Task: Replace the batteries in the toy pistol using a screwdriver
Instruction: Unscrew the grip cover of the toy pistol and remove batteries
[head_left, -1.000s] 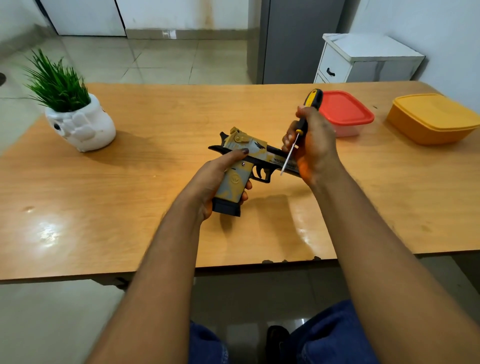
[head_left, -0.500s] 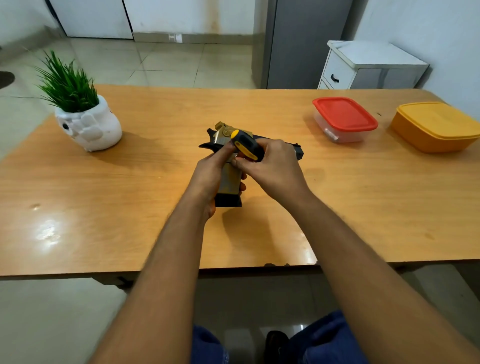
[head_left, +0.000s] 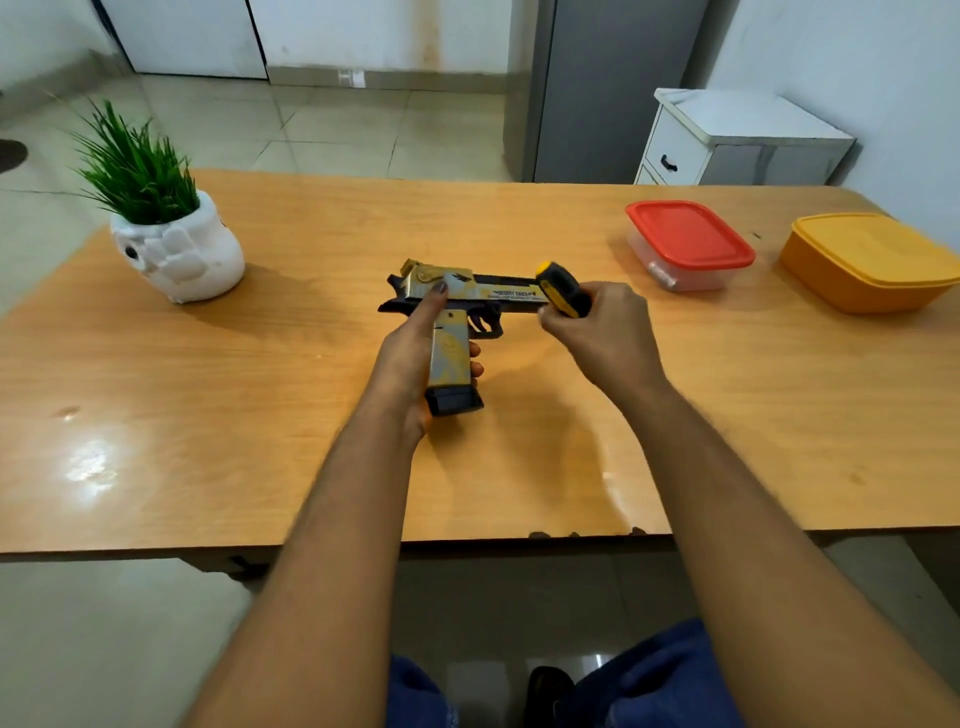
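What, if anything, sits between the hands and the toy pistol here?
Nothing visible. The left hand already wraps the toy pistol by its grip, above the table. The right hand holds the screwdriver at the muzzle end; its tip is hidden.
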